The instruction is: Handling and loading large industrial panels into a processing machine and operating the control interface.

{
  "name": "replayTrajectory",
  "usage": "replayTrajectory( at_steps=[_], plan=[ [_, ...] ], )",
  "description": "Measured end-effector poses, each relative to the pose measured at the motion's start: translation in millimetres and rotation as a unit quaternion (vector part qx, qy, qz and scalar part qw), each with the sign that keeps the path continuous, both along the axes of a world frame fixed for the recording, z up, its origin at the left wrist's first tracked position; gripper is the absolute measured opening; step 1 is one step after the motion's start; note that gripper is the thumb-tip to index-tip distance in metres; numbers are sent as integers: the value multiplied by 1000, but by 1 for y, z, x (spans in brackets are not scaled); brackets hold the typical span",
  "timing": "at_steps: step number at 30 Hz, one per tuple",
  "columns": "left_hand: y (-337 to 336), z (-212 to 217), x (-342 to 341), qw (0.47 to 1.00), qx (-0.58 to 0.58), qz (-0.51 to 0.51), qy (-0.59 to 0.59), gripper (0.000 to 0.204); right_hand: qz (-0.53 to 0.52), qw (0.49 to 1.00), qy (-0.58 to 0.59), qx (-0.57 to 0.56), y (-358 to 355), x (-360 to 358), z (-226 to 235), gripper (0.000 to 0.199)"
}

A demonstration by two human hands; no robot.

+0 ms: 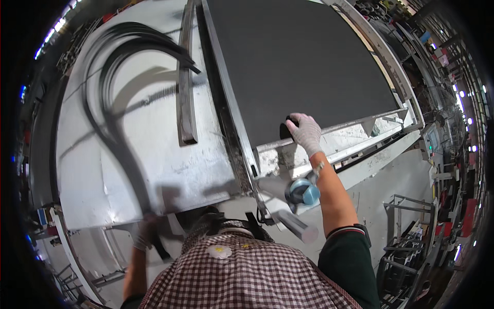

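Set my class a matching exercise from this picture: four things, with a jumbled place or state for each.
Things:
1. Black strips
2. Metal bar
3. Dark panel
4. Apron

Places or states:
A. Has the right hand at its near edge
B. Checked, worn
C. Looped, running to the left hand
D. Lying on the white table

Pairs: 1-C, 2-D, 3-A, 4-B

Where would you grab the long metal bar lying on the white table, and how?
I'd grip the long metal bar across its long sides, on the near half, coming down from above. It's narrow and straight, so fingers could probably wrap its edges there, while the black strips cross its far half.
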State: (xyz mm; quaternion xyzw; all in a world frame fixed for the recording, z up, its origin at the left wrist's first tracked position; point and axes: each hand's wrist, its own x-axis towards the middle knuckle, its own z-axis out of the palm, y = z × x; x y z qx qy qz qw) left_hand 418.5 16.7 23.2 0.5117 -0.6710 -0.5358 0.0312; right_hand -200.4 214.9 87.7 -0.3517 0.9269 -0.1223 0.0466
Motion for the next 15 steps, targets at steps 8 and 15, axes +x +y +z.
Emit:
replayTrajectory(
  at_steps=[8,15],
  plan=[
    [-124,56,-220,973,106,15,203,24,-13,1000,-6,8,3,-24,7,35],
    [-335,30,-447,948,148,93,267,33,27,999,14,-36,-25,-13,10,32]
  ],
)
